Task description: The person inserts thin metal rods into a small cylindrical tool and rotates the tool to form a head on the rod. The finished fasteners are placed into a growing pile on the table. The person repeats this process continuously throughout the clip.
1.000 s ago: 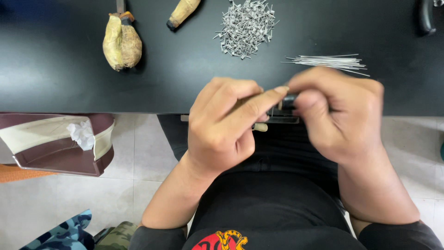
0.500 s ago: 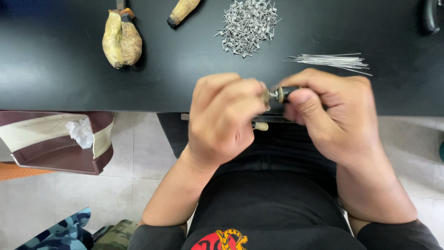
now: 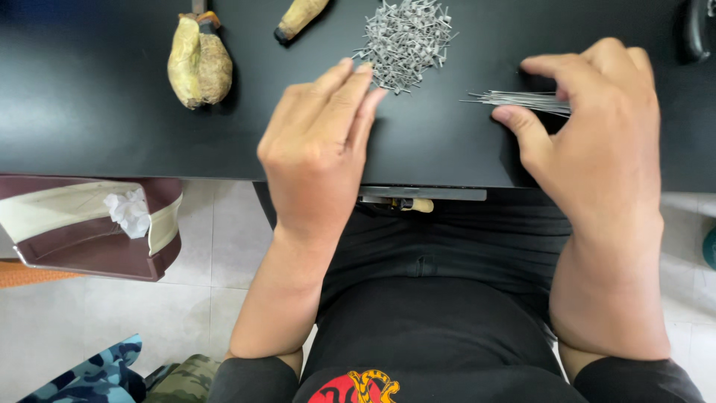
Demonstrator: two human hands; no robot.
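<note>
While both hands hover over the black table (image 3: 112, 134), neither is clenched on anything I can make out. Left hand (image 3: 317, 149) is palm-down, fingers straight and loosely together, tips at the near edge of the pile of small grey metal pieces (image 3: 406, 41) — touching or just short, can't tell. Nothing held in it. Right hand (image 3: 597, 142) is over the bundle of thin metal wires (image 3: 514, 101), which lies flat on the table right of the pile. Thumb and index are spread either side of the bundle's near end, pinch not closed; other fingers curl above. Whether the index tip touches the wires is hidden.

Far left on the table: a tool with worn, yellowish wrapped handles (image 3: 198, 63); a second similar handle (image 3: 298, 16) near the top edge. Under the table's front edge, a small tool with a pale handle (image 3: 403, 203) sits on a grey ledge. Brown bin with a pale liner (image 3: 89, 224) stands on the floor at left, crumpled paper inside.
</note>
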